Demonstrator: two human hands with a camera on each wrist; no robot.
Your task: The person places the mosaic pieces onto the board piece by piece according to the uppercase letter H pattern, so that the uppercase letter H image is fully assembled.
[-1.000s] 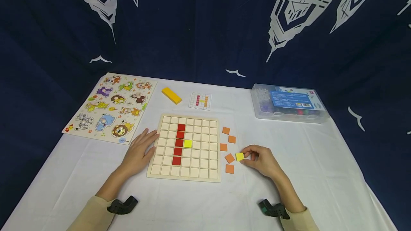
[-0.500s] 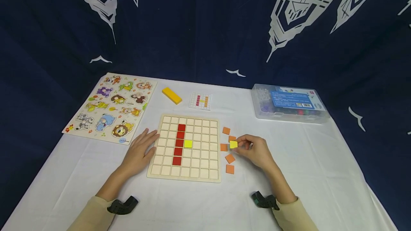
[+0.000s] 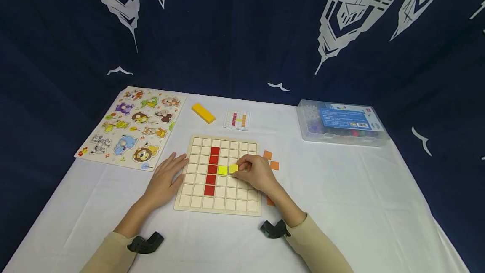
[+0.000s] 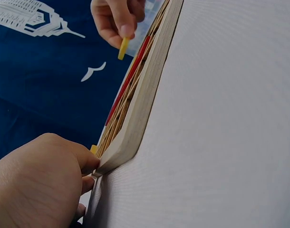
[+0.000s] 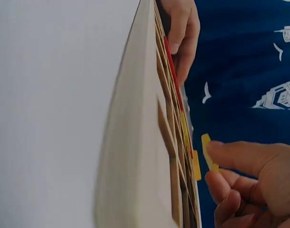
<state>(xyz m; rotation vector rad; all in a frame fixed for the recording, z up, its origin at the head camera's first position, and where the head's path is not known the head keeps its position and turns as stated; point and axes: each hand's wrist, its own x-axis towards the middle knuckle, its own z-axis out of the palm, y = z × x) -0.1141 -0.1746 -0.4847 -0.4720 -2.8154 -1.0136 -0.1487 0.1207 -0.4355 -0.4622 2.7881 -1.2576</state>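
At centre, right hand [image 3: 257,174]: yellow tile [image 3: 233,169] is pinched side-on over grid board [image 3: 216,211], likely leaving its opposite edge free.
Centre-left, left hand [image 3: 164,180]: loosely rested against grid board, likely steadying it.

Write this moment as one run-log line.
right hand: pinches yellow tile above board | left hand: touches board's left edge | on board: red tiles, second yellow tile

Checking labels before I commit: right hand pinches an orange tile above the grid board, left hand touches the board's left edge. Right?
Colour's wrong: the right hand pinches a yellow tile, as the head view shows. The rest stands: it is above the grid board, and the left hand touches the board's left edge.
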